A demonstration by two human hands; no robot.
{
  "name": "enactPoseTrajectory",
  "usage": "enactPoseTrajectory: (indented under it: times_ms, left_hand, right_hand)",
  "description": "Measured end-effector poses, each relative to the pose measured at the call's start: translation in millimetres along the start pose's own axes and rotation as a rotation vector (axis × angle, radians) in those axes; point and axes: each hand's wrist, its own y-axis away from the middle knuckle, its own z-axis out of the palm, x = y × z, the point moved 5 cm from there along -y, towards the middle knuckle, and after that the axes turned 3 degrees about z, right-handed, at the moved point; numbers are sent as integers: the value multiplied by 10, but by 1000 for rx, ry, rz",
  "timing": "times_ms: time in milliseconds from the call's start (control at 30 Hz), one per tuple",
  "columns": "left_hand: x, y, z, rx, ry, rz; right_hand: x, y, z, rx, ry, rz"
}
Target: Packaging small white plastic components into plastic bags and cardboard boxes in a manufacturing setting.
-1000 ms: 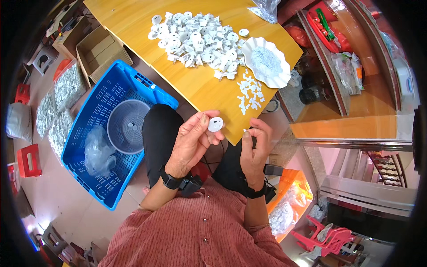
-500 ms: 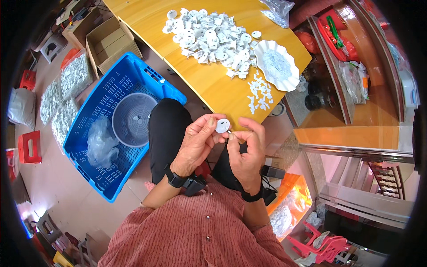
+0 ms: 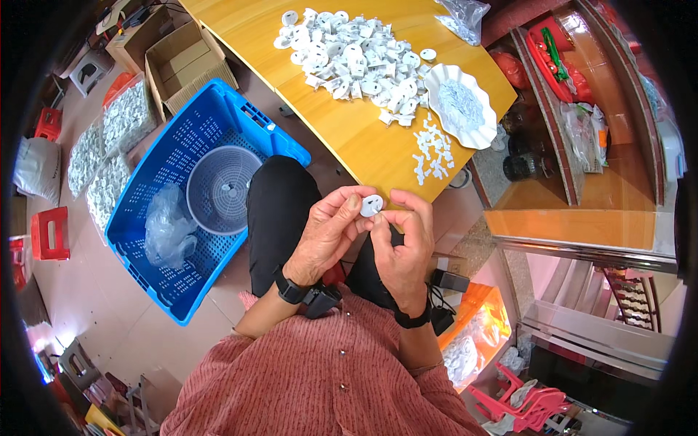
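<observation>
Just below table edge, both hands' grip on disc

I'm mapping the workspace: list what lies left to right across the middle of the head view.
Red stool → blue crate with a round grey basket → left hand → small white disc → right hand → wooden shelf unit.

Two open brown boxes sat on the floor by the table's left end. Clear bags of white parts lay left of them. Another clear bag lay on the table's far end.
</observation>
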Motion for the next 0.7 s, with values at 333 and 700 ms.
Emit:
enactPoseTrajectory:
  times_ms: [333,700]
  left_hand:
    - [-18,37,31,-11,-80,36]
    - [25,80,60,29,-392,91]
  right_hand:
    - [-16,24,-6,28,63,-57]
    - [-23,46,-28,45,101,-108]
